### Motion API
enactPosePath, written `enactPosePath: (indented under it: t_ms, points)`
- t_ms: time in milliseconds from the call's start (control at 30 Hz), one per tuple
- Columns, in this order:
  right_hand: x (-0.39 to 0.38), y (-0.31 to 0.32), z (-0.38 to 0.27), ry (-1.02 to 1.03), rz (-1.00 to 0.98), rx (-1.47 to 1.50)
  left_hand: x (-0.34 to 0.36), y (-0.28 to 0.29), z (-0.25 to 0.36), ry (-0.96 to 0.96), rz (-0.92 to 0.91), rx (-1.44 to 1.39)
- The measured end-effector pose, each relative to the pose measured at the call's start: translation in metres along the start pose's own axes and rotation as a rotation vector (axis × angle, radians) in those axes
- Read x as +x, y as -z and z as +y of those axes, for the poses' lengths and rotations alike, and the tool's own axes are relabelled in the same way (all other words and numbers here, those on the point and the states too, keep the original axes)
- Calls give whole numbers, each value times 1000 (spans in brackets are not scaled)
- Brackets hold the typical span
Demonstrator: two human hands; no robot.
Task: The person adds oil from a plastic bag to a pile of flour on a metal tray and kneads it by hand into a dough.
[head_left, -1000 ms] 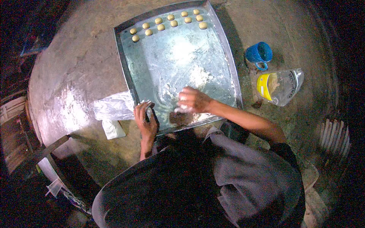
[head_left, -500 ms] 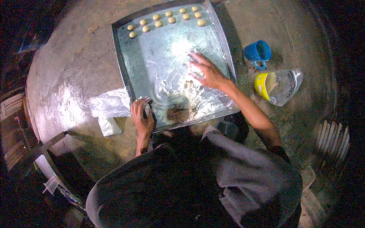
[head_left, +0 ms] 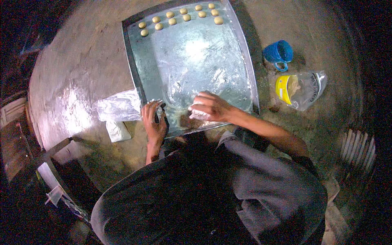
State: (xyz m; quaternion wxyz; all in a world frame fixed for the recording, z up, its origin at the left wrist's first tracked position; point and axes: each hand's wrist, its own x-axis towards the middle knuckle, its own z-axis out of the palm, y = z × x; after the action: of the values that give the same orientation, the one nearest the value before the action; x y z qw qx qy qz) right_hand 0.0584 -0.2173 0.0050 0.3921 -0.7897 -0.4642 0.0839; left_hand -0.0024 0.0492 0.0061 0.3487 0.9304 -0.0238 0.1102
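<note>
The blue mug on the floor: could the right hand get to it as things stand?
Probably yes, over the tray's right wall: the way to the blue mug looks free. The right hand, though, is curled over white floury material and may need freeing.

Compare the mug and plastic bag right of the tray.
Colour: the mug is blue; the plastic bag is mostly clear, yellow at one end.
Shape: the mug has a handle; the bag shows none.
Place: the mug sits nearer the picture's top than the bag.
Both are on the floor.
</note>
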Motion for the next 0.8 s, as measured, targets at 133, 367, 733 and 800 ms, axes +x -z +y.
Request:
enactPosePath:
  t_ms: [133,367,733,800]
  points:
    - [-39,25,-21,-234,-88,-172,4,-2,3,-41,21,-41]
    - [-28,90,-9,-200,-387,-226,-1,3,-1,-27,-13,-14]
    - [12,-42,32,517,-531,-155,1,-4,-1,-50,-5,-14]
    - [18,-49,30,528,-537,-137,2,-7,-6,-65,24,-1]
